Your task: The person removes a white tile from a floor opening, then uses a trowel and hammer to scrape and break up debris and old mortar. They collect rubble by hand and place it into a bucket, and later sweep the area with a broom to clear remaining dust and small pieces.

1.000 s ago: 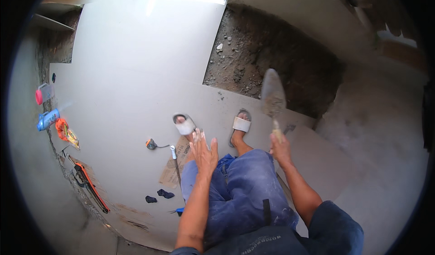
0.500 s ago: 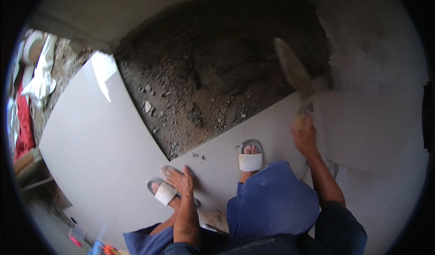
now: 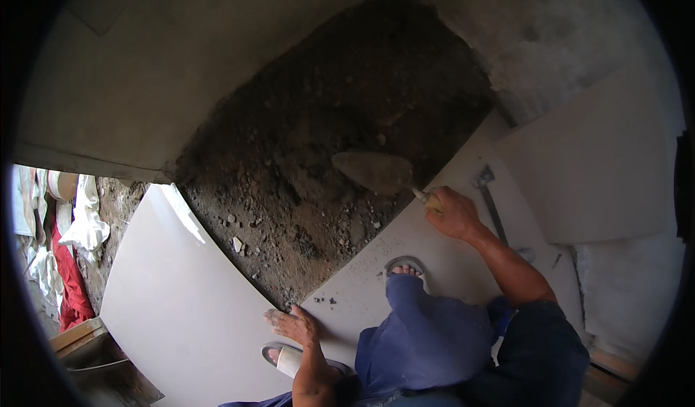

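1. Two bare hands show. The right hand (image 3: 452,212) is clenched around the handle of a trowel (image 3: 373,170), whose flat pointed blade reaches out ahead and to the left of the knuckles, lying over a patch of dark loose soil (image 3: 326,146).
2. The left hand (image 3: 293,325) rests flat, fingers spread apart and holding nothing, on a pale floor tile (image 3: 181,298), just short of the soil's near edge.
3. Small stones and crumbs lie scattered through the soil, and a few specks sit on the tile between the two hands.
4. Just to the right of the right hand a hammer (image 3: 491,201) lies on another pale tile (image 3: 601,161).
5. Two feet in light sandals (image 3: 405,266) stand on the tiles, one near each hand.
6. Far to the left of the left hand, red and white cloths (image 3: 72,255) pile up beside a strip of bare ground.
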`<state>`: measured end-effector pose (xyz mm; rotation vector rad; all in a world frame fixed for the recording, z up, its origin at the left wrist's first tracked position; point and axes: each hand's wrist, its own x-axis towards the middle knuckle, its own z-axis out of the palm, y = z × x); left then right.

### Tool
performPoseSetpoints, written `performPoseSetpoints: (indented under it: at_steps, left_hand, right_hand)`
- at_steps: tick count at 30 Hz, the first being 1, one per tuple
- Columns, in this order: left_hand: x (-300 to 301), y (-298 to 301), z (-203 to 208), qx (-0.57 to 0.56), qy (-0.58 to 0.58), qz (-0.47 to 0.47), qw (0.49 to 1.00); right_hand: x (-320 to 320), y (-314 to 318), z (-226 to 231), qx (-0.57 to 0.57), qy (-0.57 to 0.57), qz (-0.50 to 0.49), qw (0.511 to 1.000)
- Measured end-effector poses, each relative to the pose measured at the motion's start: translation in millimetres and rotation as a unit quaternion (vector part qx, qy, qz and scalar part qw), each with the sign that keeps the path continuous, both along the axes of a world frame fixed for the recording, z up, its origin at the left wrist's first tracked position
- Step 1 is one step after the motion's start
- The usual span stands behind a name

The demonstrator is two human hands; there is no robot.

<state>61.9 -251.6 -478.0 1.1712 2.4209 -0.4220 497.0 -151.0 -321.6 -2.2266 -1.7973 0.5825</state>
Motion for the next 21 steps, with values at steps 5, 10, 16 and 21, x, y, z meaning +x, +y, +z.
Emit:
performPoseSetpoints:
  at_steps: [5,10,16,21]
  left_hand:
    - [1.6,28.3,-16.2,0.065,0.051,0.096,0.992]
    - [2.8,33.9,-19.5,0.086,0.076,0.118,0.986]
    - [3.7,28.9,-22.0,0.104,0.064,0.118,0.985]
    - [3.4,31.0,-17.8,0.111,0.045,0.126,0.985]
  right_hand:
    - [24.0,83.4,-8.7,-0.064,-0.122,0.116,0.984]
    - [39.9,196.0,-48.4,-0.034,-0.24,0.238,0.94]
    - [25.7,285.2,-71.0,-0.083,-0.236,0.151,0.956]
    - [3.6,310.8,-89.0,-0.113,-0.109,0.095,0.983]
